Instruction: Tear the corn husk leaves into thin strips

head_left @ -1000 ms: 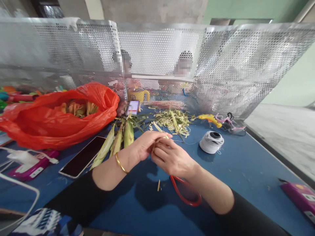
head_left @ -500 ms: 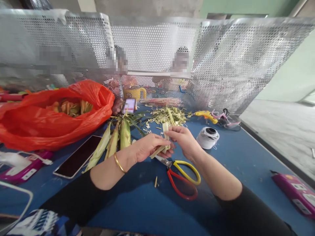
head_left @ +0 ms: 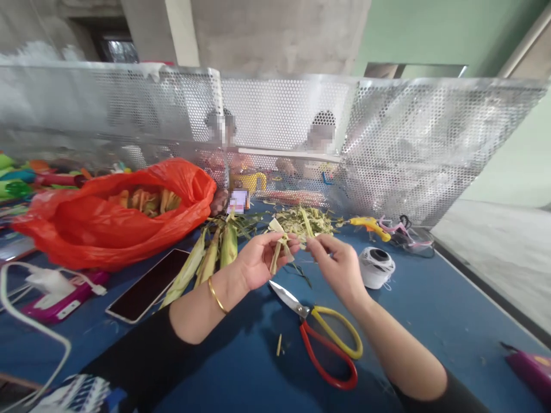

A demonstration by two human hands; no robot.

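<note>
My left hand (head_left: 260, 258) has its fingers closed on a folded piece of corn husk (head_left: 279, 252), whose pale ends stick out above and below the fingertips. Close by on its right, my right hand (head_left: 340, 264) is in a pinch; a small pale bit shows at its fingertips, too small to name. Below both hands lie scissors (head_left: 303, 312) with one yellow and one red handle, blades slightly apart. Behind them is a heap of husk shreds (head_left: 321, 221). Whole ears of corn in husk (head_left: 228, 244) lie left of my left hand.
A red plastic bag (head_left: 107, 246) holding husk-coloured pieces stands at left, near a dark phone (head_left: 148, 284) and a purple power strip (head_left: 64, 295). At right are a white thread spool (head_left: 376, 268) and a yellow glue gun (head_left: 370, 225). People sit behind a perforated metal screen (head_left: 275, 109).
My view has tilted up, so the table sits lower and further right. My hands have moved off the scissor blades, and the husk in my left hand has turned more upright.
</note>
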